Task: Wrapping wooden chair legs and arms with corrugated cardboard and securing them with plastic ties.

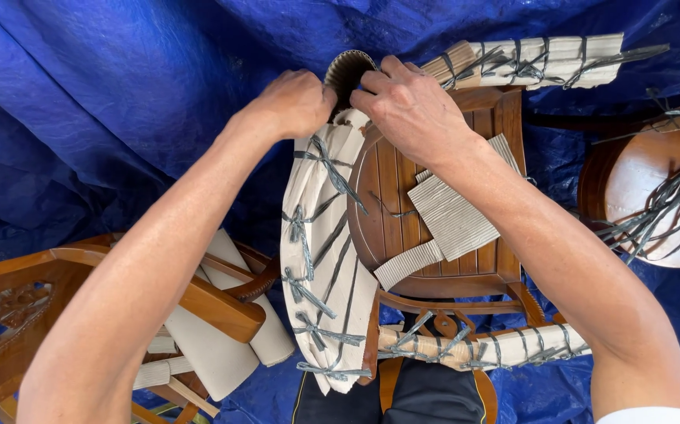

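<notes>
1. Head view, hands. The left hand [297, 102] and the right hand [411, 110] meet at the top centre, both on a curled roll of brown corrugated cardboard [348, 74]. The left fingers are curled shut against the roll's left edge; the right fingers [371, 82] are pressed together on its right edge. The fingertips are hidden behind the knuckles and the roll, so the exact grip cannot be made out.
2. Head view, chair. The roll sits at the far end of a brown slatted wooden chair seat [391, 196]. A cream cardboard wrap tied with grey plastic straps [324, 259] covers the seat's left side. Two loose strips of corrugated cardboard [450, 216] lie on the slats, partly under the right forearm.
3. Head view, wrapped parts. A strapped cardboard bundle [536, 59] crosses the top right; another wrapped rail [481, 345] lies near the bottom.
4. Head view, surroundings. A crumpled blue tarpaulin [104, 102] lies beneath everything. A carved wooden chair [34, 298], lower left, is cut off by the frame. A round wooden top with loose grey straps [662, 204] is cut off at right.
</notes>
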